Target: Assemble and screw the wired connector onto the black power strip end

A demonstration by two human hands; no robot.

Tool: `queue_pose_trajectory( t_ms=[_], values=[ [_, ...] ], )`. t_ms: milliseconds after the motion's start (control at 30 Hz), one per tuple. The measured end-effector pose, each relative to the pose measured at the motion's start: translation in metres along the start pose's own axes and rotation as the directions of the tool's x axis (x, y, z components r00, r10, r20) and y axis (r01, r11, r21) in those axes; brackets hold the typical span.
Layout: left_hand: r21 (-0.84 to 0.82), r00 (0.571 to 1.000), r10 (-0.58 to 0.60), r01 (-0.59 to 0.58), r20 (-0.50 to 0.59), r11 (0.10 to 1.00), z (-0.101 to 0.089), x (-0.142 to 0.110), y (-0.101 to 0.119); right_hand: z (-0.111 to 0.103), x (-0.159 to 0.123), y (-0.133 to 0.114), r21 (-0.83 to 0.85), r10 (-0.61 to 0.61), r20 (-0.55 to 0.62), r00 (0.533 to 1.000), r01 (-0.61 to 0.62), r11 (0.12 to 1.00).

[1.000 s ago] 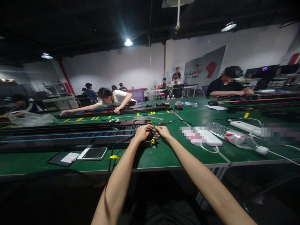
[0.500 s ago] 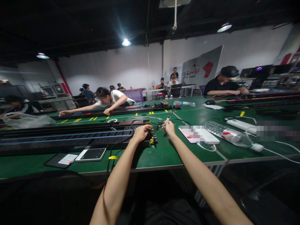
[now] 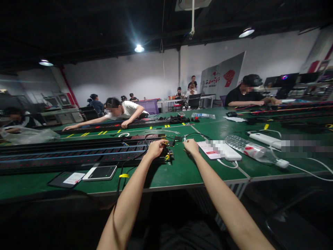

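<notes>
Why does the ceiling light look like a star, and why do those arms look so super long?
In the head view, the ceiling lamp spreads into a starry glare, likely from the lens. Also in the head view, a wide lens seems to stretch the left arm and right arm toward the camera, and it makes the green workbench edge look slanted.
</notes>
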State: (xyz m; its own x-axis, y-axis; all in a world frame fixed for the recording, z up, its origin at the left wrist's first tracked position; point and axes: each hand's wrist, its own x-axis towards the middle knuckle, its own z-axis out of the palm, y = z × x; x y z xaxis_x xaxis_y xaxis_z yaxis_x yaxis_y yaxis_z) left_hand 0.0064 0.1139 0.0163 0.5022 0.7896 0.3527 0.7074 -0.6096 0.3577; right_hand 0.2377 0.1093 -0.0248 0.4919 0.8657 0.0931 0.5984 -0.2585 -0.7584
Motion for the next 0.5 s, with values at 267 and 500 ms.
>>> queue_pose_trajectory(
  t_ms=[267, 500],
  values=[
    [-0.052, 0.945, 0.026, -0.045, -0.325, 0.998, -0.014, -0.011, 0.021, -0.009, -0.014, -0.008, -0.221, 0.011, 0.042, 0.999, -0.001, 0.975],
    [-0.204, 0.730, 0.202, -0.427, -0.653, 0.881, -0.057, -0.066, 0.115, -0.011, -0.015, -0.008, -0.320, 0.018, 0.036, 0.999, -0.005, 0.947]
  ],
)
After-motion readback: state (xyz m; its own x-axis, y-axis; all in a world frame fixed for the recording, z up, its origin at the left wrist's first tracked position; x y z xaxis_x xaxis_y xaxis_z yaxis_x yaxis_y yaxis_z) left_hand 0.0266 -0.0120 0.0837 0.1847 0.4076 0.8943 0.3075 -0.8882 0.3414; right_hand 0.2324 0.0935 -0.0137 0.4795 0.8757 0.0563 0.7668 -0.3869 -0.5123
